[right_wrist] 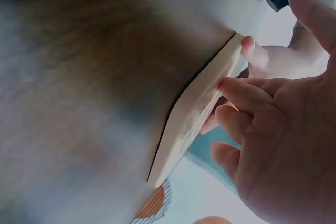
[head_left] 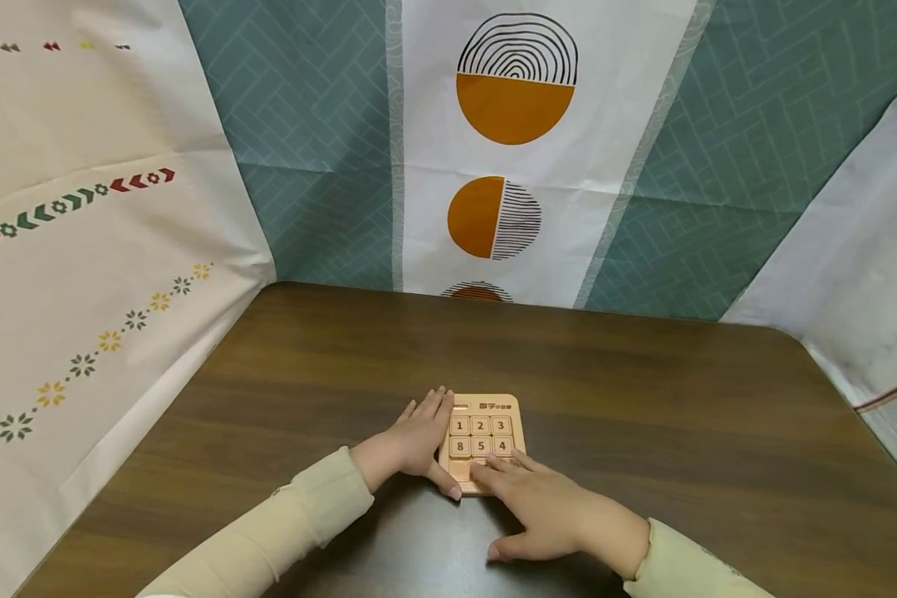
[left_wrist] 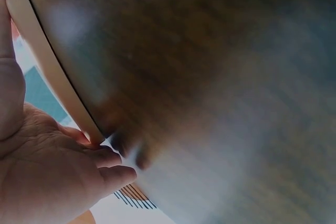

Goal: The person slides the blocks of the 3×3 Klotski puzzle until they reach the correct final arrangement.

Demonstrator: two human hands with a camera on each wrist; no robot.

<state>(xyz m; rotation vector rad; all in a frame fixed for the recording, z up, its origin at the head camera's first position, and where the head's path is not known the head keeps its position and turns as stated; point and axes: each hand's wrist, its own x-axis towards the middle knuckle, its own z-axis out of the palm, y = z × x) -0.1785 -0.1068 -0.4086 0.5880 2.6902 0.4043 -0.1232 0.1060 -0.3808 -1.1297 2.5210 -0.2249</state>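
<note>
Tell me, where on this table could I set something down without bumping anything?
Bare table lies between the number board and the patterned cloth behind, and right of the board toward the pale cloth. More lies left of the left hand. It is crowded at the board: that hand lines its left edge, the right hand reaches over its near side.

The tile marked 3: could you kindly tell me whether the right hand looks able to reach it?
Probably yes: the right hand is close by, at the bottom row of the number board. The tile marked 3 is uncovered, and the left hand is at the left side.
</note>
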